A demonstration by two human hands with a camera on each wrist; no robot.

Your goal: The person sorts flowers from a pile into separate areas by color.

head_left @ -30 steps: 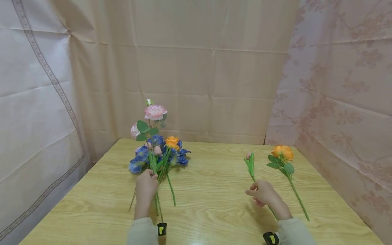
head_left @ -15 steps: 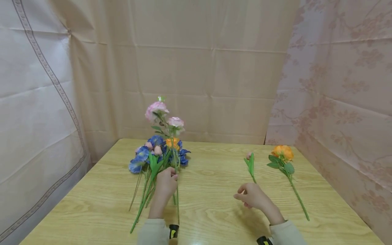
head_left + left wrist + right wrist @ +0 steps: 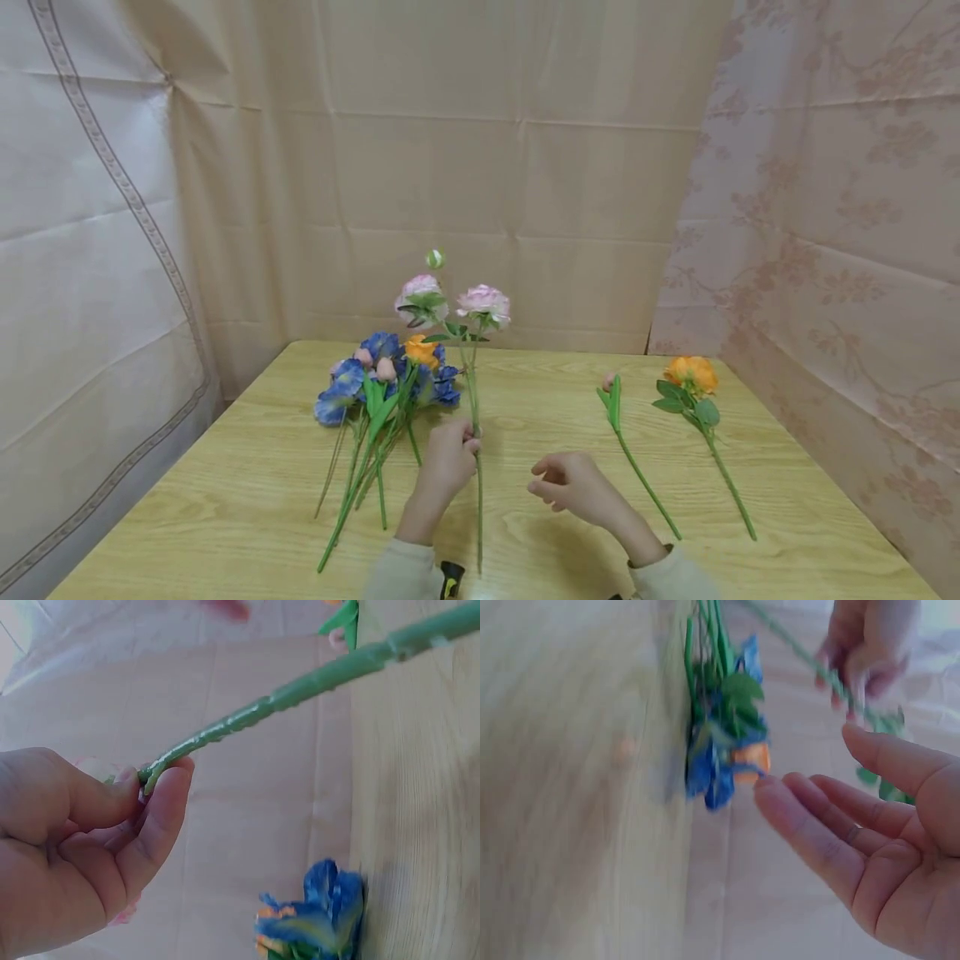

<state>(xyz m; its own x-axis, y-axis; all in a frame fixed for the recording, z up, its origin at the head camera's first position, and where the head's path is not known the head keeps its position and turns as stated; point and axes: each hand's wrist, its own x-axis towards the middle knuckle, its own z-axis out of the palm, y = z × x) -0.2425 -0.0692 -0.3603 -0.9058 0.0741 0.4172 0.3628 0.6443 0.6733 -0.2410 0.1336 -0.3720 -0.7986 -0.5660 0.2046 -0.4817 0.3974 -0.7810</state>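
The left hand (image 3: 450, 454) held a pink-and-white artificial flower spray with a thin green plastic stem (image 3: 474, 404), pinching it between thumb and fingertips. The two ruffled blooms and a small green-and-white bud stood above that hand, while the bare lower stem ran down below it; whether its end met the pale wood-grain table (image 3: 532, 392) could not be told.

The right hand (image 3: 573, 487) was near the left one but apart from the stem, its fingers loosely bent, thumb well away from them, and it held nothing.

Just left of the left hand lay a loose bunch of ruffled blue artificial flowers (image 3: 341, 387), with a layered orange bloom (image 3: 422, 350) among them. To the right of the right hand lay a pale pink tulip with smooth green leaves (image 3: 615, 404) and, farther right, a full orange rose on a green stem (image 3: 692, 375).

The spray looked top-heavy, so a firm pinch under the leaves seemed best, with its blooms kept clear of the bunch to avoid snagging.
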